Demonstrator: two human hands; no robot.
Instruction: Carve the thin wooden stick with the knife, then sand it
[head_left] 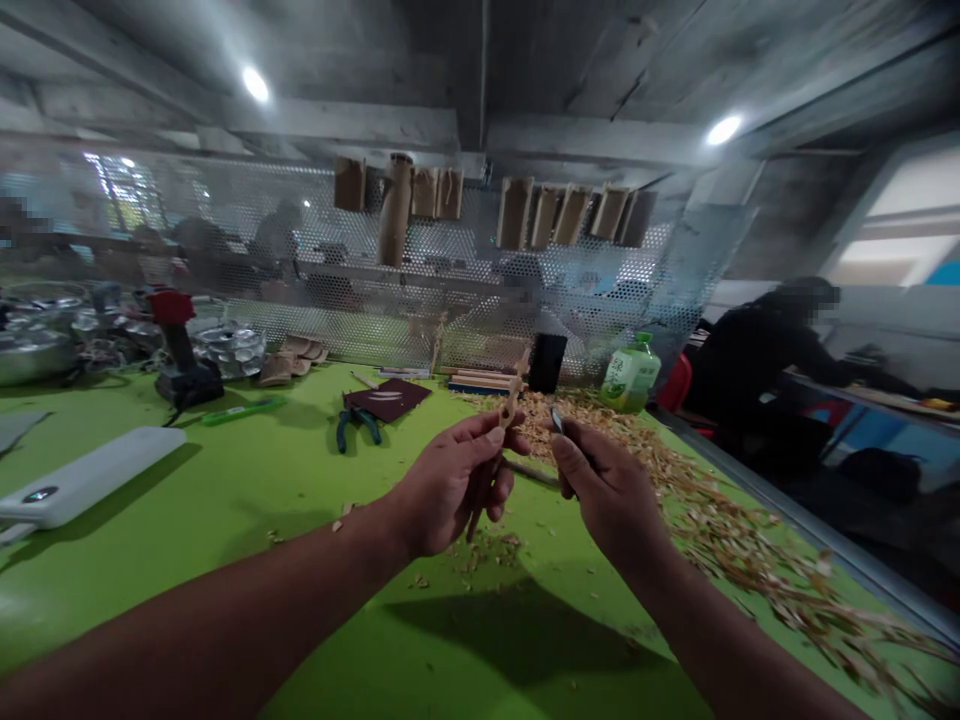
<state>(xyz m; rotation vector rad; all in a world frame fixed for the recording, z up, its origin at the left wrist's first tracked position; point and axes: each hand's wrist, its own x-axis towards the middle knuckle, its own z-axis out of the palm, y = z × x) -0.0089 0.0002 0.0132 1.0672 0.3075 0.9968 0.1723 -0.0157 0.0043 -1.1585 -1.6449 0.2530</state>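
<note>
My left hand [457, 475] is closed around a slim carved wooden stick [510, 402], held nearly upright above the table. The stick has a notched, narrow upper part, and its lower end shows below my fingers. To the right of it, my right hand [604, 475] grips a small carving knife [556, 420]. Its short blade points up and toward the stick without touching it; the handle is mostly hidden in my fist. Loose wood shavings [630, 430] lie behind and to the right of my hands, with small chips [487, 555] on the table below.
A green table [315, 590] carries pliers [358, 425], dark red sandpaper [394, 398], a cordless drill [180, 350], a white power strip-like bar [105, 475] and a green-labelled bottle [631, 375]. A perforated metal screen [465, 290] stands behind. Another person [765, 350] sits at the right.
</note>
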